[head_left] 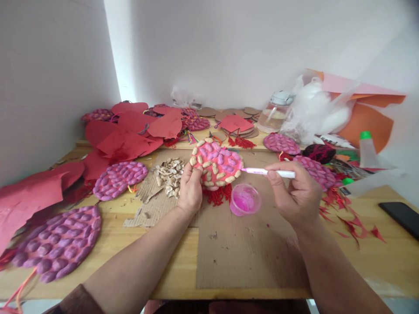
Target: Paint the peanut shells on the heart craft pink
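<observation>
My left hand (192,187) grips the lower left edge of a round red disc (212,174) covered with peanut shells. Shells in its upper middle and right part are pink-purple; those along the rim and lower left are plain tan. In my right hand (293,192) is a slim white marker pen (257,171), its pink tip at the disc's right edge. Just below the disc stands a clear plastic cup (245,200) with bright pink liquid. A red tassel (218,195) hangs under the disc.
Empty peanut shells (170,174) lie heaped on cardboard (245,261) left of the disc. Purple shell-covered discs (60,240) and red paper pieces (127,131) spread across the left. Right are a plastic bag (316,109), a green-capped bottle (367,150) and a black phone (401,218).
</observation>
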`<state>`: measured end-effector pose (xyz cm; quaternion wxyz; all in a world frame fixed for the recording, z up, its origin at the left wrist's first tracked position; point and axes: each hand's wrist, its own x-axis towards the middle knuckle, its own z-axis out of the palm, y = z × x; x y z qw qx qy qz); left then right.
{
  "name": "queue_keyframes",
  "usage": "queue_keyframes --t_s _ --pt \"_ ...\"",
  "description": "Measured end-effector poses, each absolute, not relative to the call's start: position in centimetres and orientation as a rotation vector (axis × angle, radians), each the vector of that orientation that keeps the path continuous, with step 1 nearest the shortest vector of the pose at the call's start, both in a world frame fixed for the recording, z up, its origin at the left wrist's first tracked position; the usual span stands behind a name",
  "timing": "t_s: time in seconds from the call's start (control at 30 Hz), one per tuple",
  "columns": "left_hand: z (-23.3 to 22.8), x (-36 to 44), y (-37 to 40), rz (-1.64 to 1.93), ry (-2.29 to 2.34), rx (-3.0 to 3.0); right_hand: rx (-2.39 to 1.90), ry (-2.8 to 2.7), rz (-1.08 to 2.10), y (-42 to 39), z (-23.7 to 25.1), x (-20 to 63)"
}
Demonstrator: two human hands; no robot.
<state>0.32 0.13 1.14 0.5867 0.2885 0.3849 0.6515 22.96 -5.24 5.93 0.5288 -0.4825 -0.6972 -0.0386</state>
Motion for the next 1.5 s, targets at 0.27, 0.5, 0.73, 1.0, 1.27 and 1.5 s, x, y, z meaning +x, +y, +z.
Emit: queue_keyframes --t_s 0.27,0.5,0.73,1.0,1.27,1.5 --pt "1.5 0.2 0.4 1.492 0.925 0.617 -1.159 -1.645 -0.086 -5.3 6.0 23.0" --pt "1.7 0.1 0.5 1.451 0.943 0.584 -1.137 -1.637 0.003 -5.4 6.0 22.8" --pt "2.0 0.3 0.5 1.46 0.938 0.54 -1.157 -1.569 -0.045 -5.4 6.0 23.1" --pt "2.0 0.2 0.4 1.429 0.916 0.559 -1.136 -1.532 0.013 -5.3 6.3 22.9" --pt "2.6 0.2 0.1 1.395 0.904 0.572 -1.113 -1.489 0.171 -4.9 6.3 22.9" --pt "2.8 0.2 -0.1 1.394 0.906 0.564 -1.059 -1.463 0.183 -4.9 6.4 23.2"
